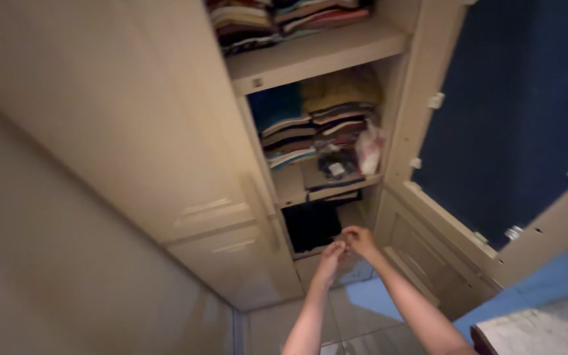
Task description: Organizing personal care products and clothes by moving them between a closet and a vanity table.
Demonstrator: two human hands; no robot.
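Both my arms reach down toward the bottom of an open beige wardrobe [192, 164]. My left hand [332, 256] and my right hand [359, 240] meet in front of the lowest shelf, fingers bent and touching each other. Whether anything small is pinched between them is too blurred to tell. Just behind them a dark folded cloth [310, 225] lies in the bottom compartment. Above it, stacks of folded clothes [313, 125] fill the middle shelf, and another stack [277, 20] sits on the top shelf.
The wardrobe's open door [494, 151] with a dark blue inner panel swings out at the right. A white plastic bag [368, 150] sits on the middle shelf's right end. Pale floor tiles [356, 315] lie below; a blue surface [560, 276] shows at the lower right.
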